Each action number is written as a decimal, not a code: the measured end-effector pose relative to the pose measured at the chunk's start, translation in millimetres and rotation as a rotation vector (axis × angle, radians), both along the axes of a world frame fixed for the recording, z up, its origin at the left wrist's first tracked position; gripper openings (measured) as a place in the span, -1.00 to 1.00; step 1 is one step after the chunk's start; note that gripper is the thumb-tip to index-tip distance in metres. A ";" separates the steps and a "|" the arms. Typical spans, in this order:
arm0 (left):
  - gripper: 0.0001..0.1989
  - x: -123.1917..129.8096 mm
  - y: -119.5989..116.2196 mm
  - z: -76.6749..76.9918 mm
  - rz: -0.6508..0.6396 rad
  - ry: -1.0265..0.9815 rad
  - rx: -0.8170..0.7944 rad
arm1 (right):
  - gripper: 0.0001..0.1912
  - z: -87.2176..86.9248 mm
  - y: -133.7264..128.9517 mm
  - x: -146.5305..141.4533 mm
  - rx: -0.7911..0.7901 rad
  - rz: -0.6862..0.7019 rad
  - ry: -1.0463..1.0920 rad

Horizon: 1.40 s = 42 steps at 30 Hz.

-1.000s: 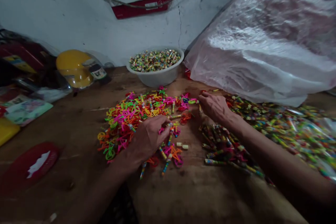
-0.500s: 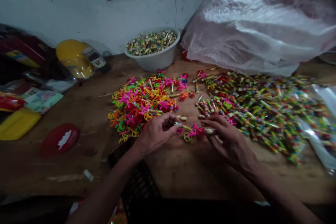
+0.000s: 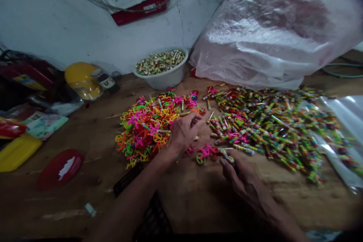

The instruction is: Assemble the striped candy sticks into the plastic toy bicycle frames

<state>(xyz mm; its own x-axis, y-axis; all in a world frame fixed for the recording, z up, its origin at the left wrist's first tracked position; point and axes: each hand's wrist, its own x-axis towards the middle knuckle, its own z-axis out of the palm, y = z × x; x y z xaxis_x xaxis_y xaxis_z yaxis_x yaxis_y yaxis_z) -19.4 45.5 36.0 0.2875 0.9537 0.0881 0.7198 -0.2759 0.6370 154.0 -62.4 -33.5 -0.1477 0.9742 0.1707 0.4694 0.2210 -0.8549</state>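
Pinching a small pale-ended, patterned tube (image 3: 226,155) over the brown wooden worktop (image 3: 195,202), the right hand (image 3: 241,174) is apparently sorting while the left hand (image 3: 183,133), its grip unclear, is hovering beside the neon-coloured plastic heap (image 3: 149,124), seemingly needing a light fingertip pick next.

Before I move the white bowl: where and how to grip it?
Probably by the rim, coming from front and left: the bowl flares toward its lip, the wall stands behind, and the plastic bag crowds its right. Keep it level; small pieces fill it to the brim.
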 end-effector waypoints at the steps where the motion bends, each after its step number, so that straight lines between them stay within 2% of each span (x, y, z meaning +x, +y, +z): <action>1: -0.82 2.3 16.5 -6.2 0.041 0.091 0.083 | -0.80 -5.4 -4.2 1.8 0.026 -0.048 -0.006; 4: -0.79 12.9 58.4 -30.7 0.138 0.356 0.171 | -0.76 -23.2 -17.7 4.6 0.135 -0.088 -0.044; 6: -0.76 19.7 75.6 -46.0 0.190 0.445 0.125 | -0.76 -34.3 -24.5 3.9 0.182 -0.091 -0.062; 8: -0.79 23.0 84.8 -54.9 0.221 0.456 0.074 | -0.78 -41.5 -27.3 2.0 0.181 -0.098 -0.059; 10: -0.80 21.3 88.6 -54.9 0.225 0.440 0.062 | -0.77 -42.5 -25.4 0.0 0.136 -0.100 -0.046; 13: -0.77 11.7 86.9 -41.4 0.229 0.393 0.075 | -0.72 -32.1 -15.7 -1.6 0.054 -0.101 -0.035; 15: -0.77 3.5 79.3 -30.2 0.224 0.188 -0.028 | -0.73 -20.4 -6.8 -0.8 0.013 -0.107 -0.033; 17: -0.75 -3.8 64.5 -22.6 0.199 -0.190 -0.286 | -0.77 -8.7 2.6 1.1 -0.008 -0.097 -0.033; 20: -0.73 -10.9 31.1 -20.9 0.157 -0.726 -0.715 | -0.78 3.6 15.1 2.6 -0.001 -0.053 0.000; 23: -0.81 -13.5 -5.6 -23.7 0.189 -0.981 -0.938 | -0.75 7.7 22.2 -0.3 0.059 -0.117 0.095; 26: -0.88 -13.6 -34.0 -22.4 0.206 -1.100 -1.002 | -0.75 8.3 21.5 -5.0 0.077 -0.115 0.149; 30: -0.87 -11.0 -55.1 -16.7 0.158 -1.099 -1.018 | -0.77 12.9 14.6 -6.7 0.022 -0.105 0.204; 35: -0.81 -3.5 -69.7 -18.3 0.136 -1.089 -1.064 | -0.79 17.4 10.4 -3.7 -0.061 -0.077 0.286; 42: -0.80 4.1 -77.7 -26.4 0.143 -1.163 -1.070 | -0.83 9.6 6.5 -5.7 -0.034 -0.059 0.345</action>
